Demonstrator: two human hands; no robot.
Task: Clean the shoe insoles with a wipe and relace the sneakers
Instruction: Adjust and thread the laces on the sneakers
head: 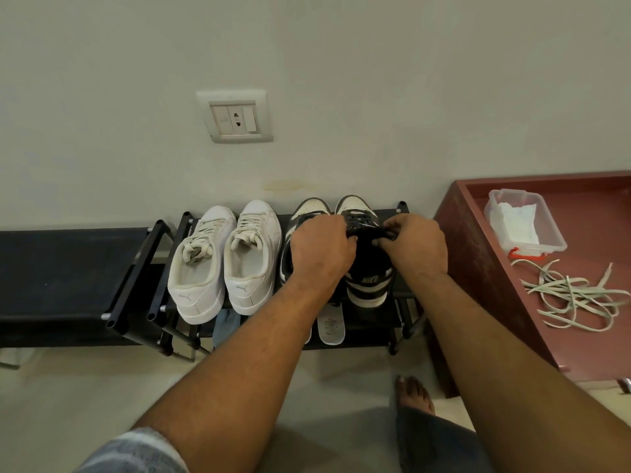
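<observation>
Bare forearms reach from us to the shoe rack, where both hands meet on the right black-and-white sneaker, its heel reading NIKE. Our left hand curls its grip over the collar, fingertips hidden; our right hand pinches the black tongue and lacing. Left of it the mate is mostly covered. White sneakers show a leaping-cat logo. An insole lies half hidden on the lower shelf. Right, loose laces and a wipe box lie in a red tray

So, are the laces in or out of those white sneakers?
In: both white sneakers show laces criss-crossing their fronts. The loose laces lie apart on the red tray.
</observation>
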